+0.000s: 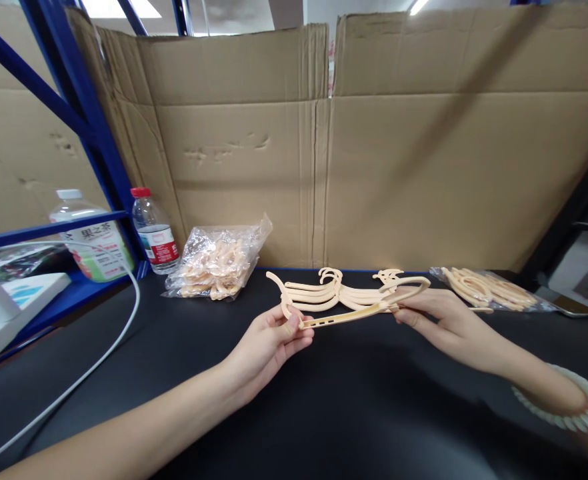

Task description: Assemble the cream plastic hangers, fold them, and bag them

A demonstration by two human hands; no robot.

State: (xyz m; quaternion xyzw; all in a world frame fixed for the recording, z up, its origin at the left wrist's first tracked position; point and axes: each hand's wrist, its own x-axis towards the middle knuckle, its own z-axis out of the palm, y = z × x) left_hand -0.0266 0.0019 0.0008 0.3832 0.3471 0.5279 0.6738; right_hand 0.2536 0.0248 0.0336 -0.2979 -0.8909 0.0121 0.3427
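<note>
Centrally, a person's two bare hands hold a cream-coloured hanger (344,317) above a black tabletop (354,407). The left hand (274,337) pinches one end between thumb and fingers, where a curved piece rises up and away. The right hand (449,323) grips the other end, beside a rounded loop; a pale beaded bracelet (574,403) circles that wrist. The bar between the hands shows small dark slots and tilts slightly upward toward the right hand. Just behind it, several matching hangers (337,293) lie close together on the table. Farther left sits a clear plastic bag of cream pieces (219,267), near a red-capped bottle (158,243). Beyond the right hand lies another bag of cream pieces (489,290). Tall brown cardboard (244,153) stands along the back, a blue metal frame (74,120) at its left. A white cable (124,327) curves across the table's left side.
</note>
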